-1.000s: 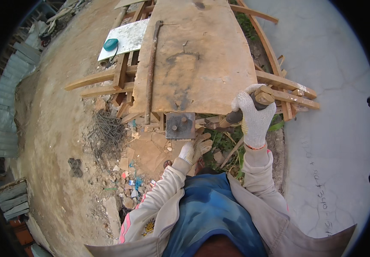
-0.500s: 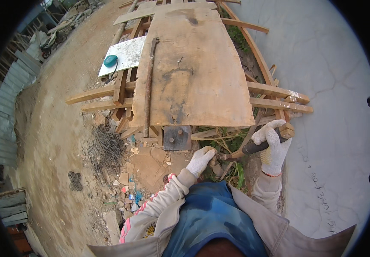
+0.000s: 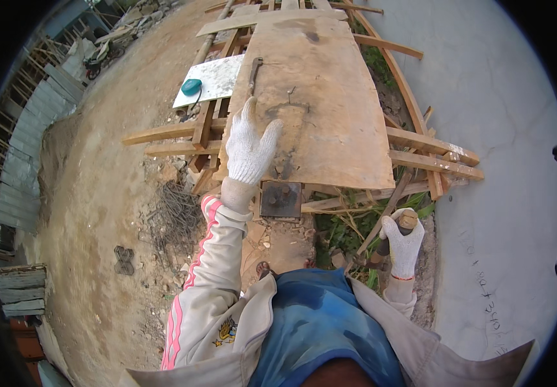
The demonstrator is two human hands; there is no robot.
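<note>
My left hand point(image 3: 250, 148), in a white knitted glove, reaches over the left edge of a worn plywood board point(image 3: 336, 122). Its fingers are stretched out and the thumb stands apart. Beyond its fingertips shows the hooked end of a rusty metal bar point(image 3: 254, 72); the hand hides the rest, and contact is unclear. My gloved right hand point(image 3: 404, 250) is wrapped round a wooden-ended tool point(image 3: 407, 222) with a black-wrapped handle, low at the right; its far end is hard to make out. Below the board's near edge sits a dark metal plate point(image 3: 282, 200) with two pegs.
A teal tape measure point(image 3: 191, 87) lies on a white panel point(image 3: 217, 76) left of the board. Wooden beams point(image 3: 430, 143) jut out on both sides. Bent wire point(image 3: 172, 209) and rubble lie on the left ground. A grey concrete surface point(image 3: 485, 129) runs along the right.
My left hand has left the tool's far end and moved up and forward over the bar. My right hand has lowered, tilting the tool. The whole view has shifted slightly.
</note>
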